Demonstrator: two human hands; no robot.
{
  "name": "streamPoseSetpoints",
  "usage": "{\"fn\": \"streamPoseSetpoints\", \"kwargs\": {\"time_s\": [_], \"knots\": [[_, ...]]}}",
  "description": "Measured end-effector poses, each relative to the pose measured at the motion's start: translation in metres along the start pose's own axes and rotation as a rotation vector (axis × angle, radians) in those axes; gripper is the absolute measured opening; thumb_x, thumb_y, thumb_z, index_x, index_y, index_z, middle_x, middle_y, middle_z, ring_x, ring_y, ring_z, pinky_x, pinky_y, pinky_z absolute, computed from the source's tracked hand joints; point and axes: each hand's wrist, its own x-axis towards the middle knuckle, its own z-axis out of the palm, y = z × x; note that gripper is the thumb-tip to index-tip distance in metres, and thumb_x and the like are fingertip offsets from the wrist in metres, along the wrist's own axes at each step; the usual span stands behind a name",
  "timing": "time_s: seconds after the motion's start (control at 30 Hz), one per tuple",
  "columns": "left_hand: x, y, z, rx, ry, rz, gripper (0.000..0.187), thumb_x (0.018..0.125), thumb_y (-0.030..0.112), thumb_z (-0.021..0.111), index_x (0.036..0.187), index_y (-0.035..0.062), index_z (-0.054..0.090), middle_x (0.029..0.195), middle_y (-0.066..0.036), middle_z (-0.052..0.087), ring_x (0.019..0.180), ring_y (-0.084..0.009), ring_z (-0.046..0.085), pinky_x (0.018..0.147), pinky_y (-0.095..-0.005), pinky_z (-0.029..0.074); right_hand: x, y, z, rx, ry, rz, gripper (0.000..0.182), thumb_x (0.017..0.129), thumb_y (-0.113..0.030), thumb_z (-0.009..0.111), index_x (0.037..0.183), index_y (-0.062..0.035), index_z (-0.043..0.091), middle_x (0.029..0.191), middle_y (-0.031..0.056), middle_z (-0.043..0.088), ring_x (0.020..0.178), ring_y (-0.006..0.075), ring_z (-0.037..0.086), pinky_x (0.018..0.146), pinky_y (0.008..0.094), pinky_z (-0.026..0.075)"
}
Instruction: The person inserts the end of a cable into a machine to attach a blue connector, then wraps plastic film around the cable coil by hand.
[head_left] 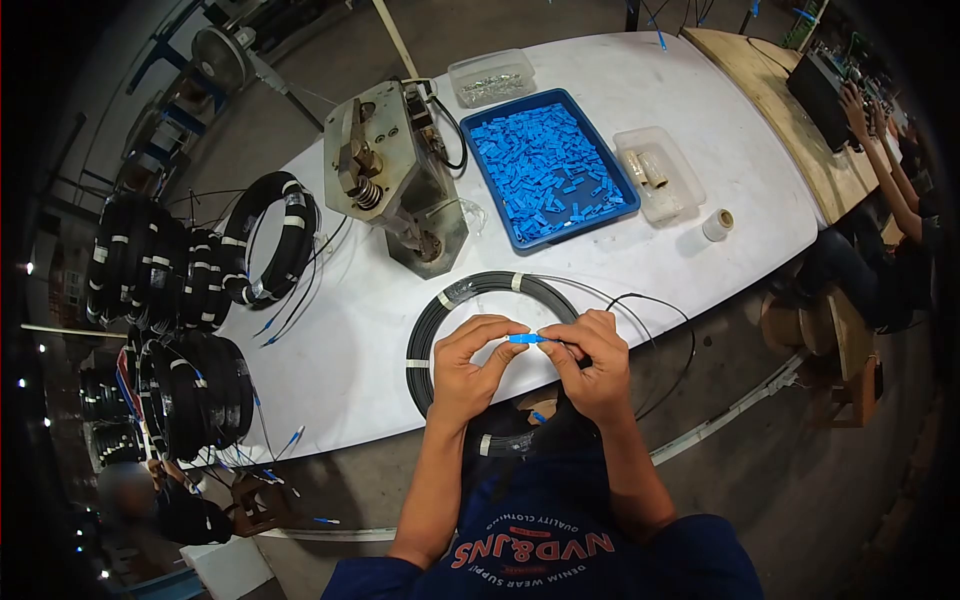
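Note:
Over the near edge of the white table, a small blue fibre-optic connector [524,339] is held level between my two hands. The thumb and fingers of my left hand [465,368] pinch its left end. At its right end, my right hand [594,365] grips the narrow tail, where the black cable begins; part of that grip is hidden by the fingers. Under both hands lies a coil of black cable [419,341], bound with white tape and overhanging the table edge. A loose loop of cable [692,335] runs out to the right.
A metal press [385,160] stands behind the coil. Beside it are a blue tray [515,243] of blue connector parts, two clear plastic boxes [490,72] and a white roll [717,225]. Several cable coils [265,240] crowd the left. Another person's hands [855,112] are at far right.

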Motion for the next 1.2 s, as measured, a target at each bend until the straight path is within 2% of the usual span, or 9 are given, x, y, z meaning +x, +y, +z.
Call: {"fn": "streamPoseSetpoints", "kwargs": {"time_s": [0.13, 0.2, 0.27, 0.3, 0.67, 0.73, 0.87, 0.93, 1.2], "knots": [[0.003, -0.011, 0.014, -0.239, 0.032, 0.031, 0.016, 0.087, 0.003, 0.07, 0.103, -0.0006, 0.071, 0.1, -0.011, 0.071, 0.095, -0.0191, 0.066, 0.087, -0.031, 0.05, -0.007, 0.011, 0.009, 0.18, 0.036, 0.157, 0.016, 0.08, -0.007, 0.076, 0.095, -0.0029, 0.071, 0.073, 0.0039, 0.059, 0.071, 0.0162, 0.054, 0.076, 0.0306, 0.041], [0.003, -0.006, 0.023, -0.535, 0.065, -0.121, 0.022, 0.09, 0.001, 0.067, 0.111, -0.0032, 0.065, 0.104, -0.013, 0.07, 0.101, -0.0179, 0.065, 0.093, -0.0319, 0.049, -0.014, 0.016, 0.019, 0.286, 0.052, 0.233, 0.017, 0.082, -0.007, 0.075, 0.098, -0.0017, 0.07, 0.078, 0.0051, 0.063, 0.076, 0.0157, 0.057, 0.078, 0.0299, 0.044], [0.006, 0.003, 0.029, -0.605, 0.076, -0.169, 0.023, 0.091, 0.001, 0.066, 0.114, -0.0041, 0.064, 0.106, -0.014, 0.07, 0.103, -0.0179, 0.065, 0.094, -0.032, 0.049, -0.02, 0.021, 0.026, 0.49, 0.169, 0.393, 0.019, 0.086, -0.006, 0.073, 0.102, 0.0003, 0.067, 0.088, 0.007, 0.066, 0.086, 0.0149, 0.059, 0.081, 0.0284, 0.047], [0.006, 0.005, 0.031, -0.672, 0.088, -0.22, 0.024, 0.092, 0.001, 0.064, 0.116, -0.005, 0.062, 0.107, -0.015, 0.07, 0.104, -0.0179, 0.065, 0.096, -0.0322, 0.048, -0.021, 0.024, 0.026, 0.488, 0.17, 0.393, 0.019, 0.086, -0.006, 0.073, 0.102, 0.0003, 0.067, 0.088, 0.007, 0.066, 0.086, 0.0149, 0.059, 0.081, 0.0284, 0.047], [0.009, -0.012, 0.042, -0.539, 0.008, -0.136, 0.02, 0.093, 0.002, 0.063, 0.113, -0.0027, 0.065, 0.107, -0.014, 0.07, 0.101, -0.0181, 0.066, 0.094, -0.0316, 0.05, -0.022, 0.034, 0.024, 0.551, 0.189, 0.383, 0.016, 0.089, -0.005, 0.07, 0.102, 0.0027, 0.064, 0.095, 0.0073, 0.067, 0.091, 0.0131, 0.061, 0.085, 0.0272, 0.048], [0.011, -0.01, 0.046, -0.496, 0.036, -0.21, 0.02, 0.091, 0.004, 0.067, 0.11, -0.002, 0.068, 0.104, -0.008, 0.072, 0.096, -0.014, 0.063, 0.09, -0.0288, 0.048, -0.022, 0.034, 0.024, 0.546, 0.189, 0.392, 0.016, 0.089, -0.004, 0.069, 0.102, 0.003, 0.063, 0.095, 0.0075, 0.067, 0.091, 0.0133, 0.062, 0.086, 0.0274, 0.048], [0.016, -0.017, 0.058, -0.51, 0.043, -0.257, 0.019, 0.091, 0.004, 0.067, 0.109, -0.0015, 0.07, 0.104, -0.009, 0.071, 0.099, -0.0151, 0.062, 0.092, -0.0302, 0.047, -0.019, 0.037, 0.015, 0.522, 0.167, 0.411, 0.014, 0.09, -0.003, 0.067, 0.102, 0.0034, 0.063, 0.096, 0.0081, 0.067, 0.092, 0.0144, 0.063, 0.086, 0.028, 0.049], [0.021, -0.024, 0.063, -0.42, -0.001, -0.096, 0.019, 0.091, 0.001, 0.065, 0.11, -0.0018, 0.068, 0.108, -0.014, 0.068, 0.109, -0.0213, 0.061, 0.097, -0.0343, 0.047, -0.018, 0.046, 0.009, 0.484, 0.167, 0.383, 0.014, 0.089, -0.002, 0.067, 0.101, 0.0031, 0.062, 0.097, 0.0089, 0.066, 0.093, 0.0151, 0.063, 0.087, 0.028, 0.048], [0.045, -0.022, 0.088, -0.342, -0.068, -0.041, 0.021, 0.089, -0.001, 0.067, 0.109, -0.0028, 0.07, 0.11, -0.014, 0.067, 0.108, -0.0225, 0.06, 0.096, -0.0325, 0.046, -0.011, 0.066, 0.003, 0.584, 0.336, 0.304, 0.015, 0.087, 0.009, 0.065, 0.1, 0.0031, 0.059, 0.105, 0.0121, 0.059, 0.099, 0.0181, 0.06, 0.09, 0.0276, 0.047]]}}
